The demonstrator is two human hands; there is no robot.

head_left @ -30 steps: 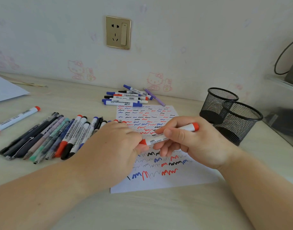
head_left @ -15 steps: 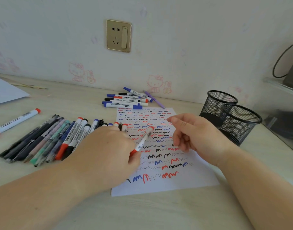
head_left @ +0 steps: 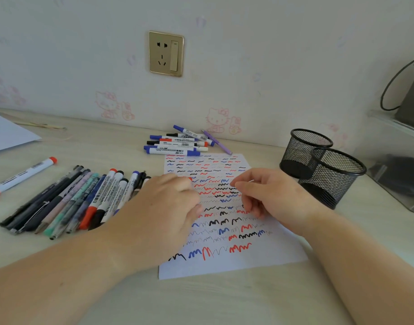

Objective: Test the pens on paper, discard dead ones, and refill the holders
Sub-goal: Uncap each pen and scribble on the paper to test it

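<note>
Head view. Paper (head_left: 227,266), centre, covered in scribbles. Left hand (head_left: 163,207): fingers curled at row of pens (head_left: 84,200); grip not discernible. Right hand (head_left: 271,195): loosely curled, holding nothing. Far pile of markers (head_left: 177,144). Two mesh holders (head_left: 327,170), right.

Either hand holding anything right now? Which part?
Right hand: nothing, fingers loose above the paper. Left hand: cannot tell; a red bit shows past its knuckles, the grip hidden.

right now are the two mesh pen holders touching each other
Cannot tell. In the head view the near holder overlaps the far holder, so any contact or gap between them is hidden.
</note>
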